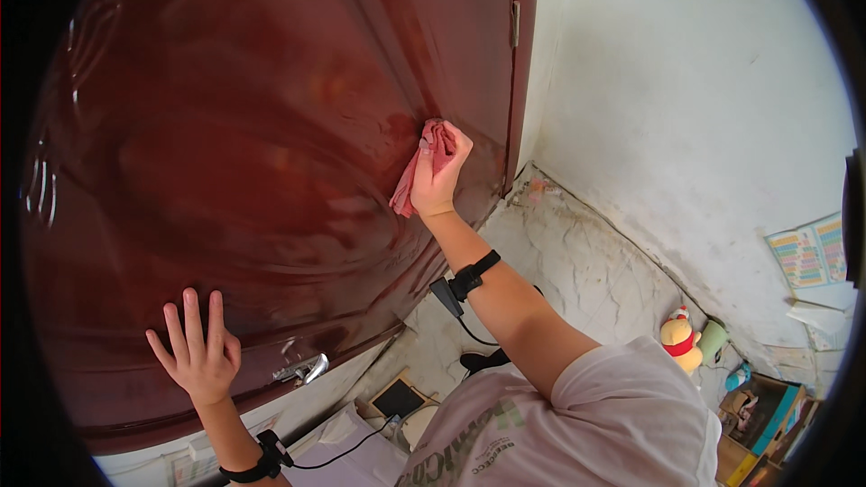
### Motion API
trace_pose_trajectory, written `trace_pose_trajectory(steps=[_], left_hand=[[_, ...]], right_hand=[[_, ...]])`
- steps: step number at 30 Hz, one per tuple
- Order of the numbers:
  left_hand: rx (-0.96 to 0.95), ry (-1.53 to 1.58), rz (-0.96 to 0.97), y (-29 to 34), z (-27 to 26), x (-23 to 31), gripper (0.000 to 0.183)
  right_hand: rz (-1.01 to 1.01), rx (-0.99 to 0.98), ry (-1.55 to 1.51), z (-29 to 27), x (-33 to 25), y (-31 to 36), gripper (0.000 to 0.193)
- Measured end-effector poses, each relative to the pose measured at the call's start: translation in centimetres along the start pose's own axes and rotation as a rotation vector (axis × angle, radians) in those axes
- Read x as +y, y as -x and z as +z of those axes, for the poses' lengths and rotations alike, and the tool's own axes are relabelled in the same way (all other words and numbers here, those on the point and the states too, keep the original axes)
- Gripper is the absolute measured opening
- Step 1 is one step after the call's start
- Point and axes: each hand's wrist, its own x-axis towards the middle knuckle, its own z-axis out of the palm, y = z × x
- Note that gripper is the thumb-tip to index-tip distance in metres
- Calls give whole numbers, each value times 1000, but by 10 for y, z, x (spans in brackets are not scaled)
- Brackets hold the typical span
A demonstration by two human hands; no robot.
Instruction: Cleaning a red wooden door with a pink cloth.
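Note:
A glossy dark red door (244, 171) fills the left and middle of the view. Bunched in my right hand (439, 176) is a pink cloth (409, 182), pressed against the door's surface near its hinged side. One end of the cloth hangs below my fingers. My left hand (200, 352) lies with fingers spread against the lower left part of the door, holding nothing. Close to it, on the door's edge, is a shiny metal door handle (311, 368).
A white wall (704, 90) meets the marbled floor (559, 261) at the right. A yellow plush toy (681, 343) and a cluttered wooden shelf box (758, 410) stand along it. Colourful charts (807, 252) hang there. Black cables run from bands on both my forearms.

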Motion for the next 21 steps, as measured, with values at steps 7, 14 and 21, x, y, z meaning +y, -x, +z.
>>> trace_pose_trajectory(steps=[7, 14, 21], left_hand=[[0, -6, -5, 3, 2, -3, 58], [16, -11, 7, 7, 4, -4, 59], [11, -4, 34, 10, 1, -9, 56]], right_hand=[[150, 10, -24, -9, 22, 29, 51], [417, 8, 125, -28, 76, 79, 48], [358, 20, 61, -30, 91, 93, 49]])
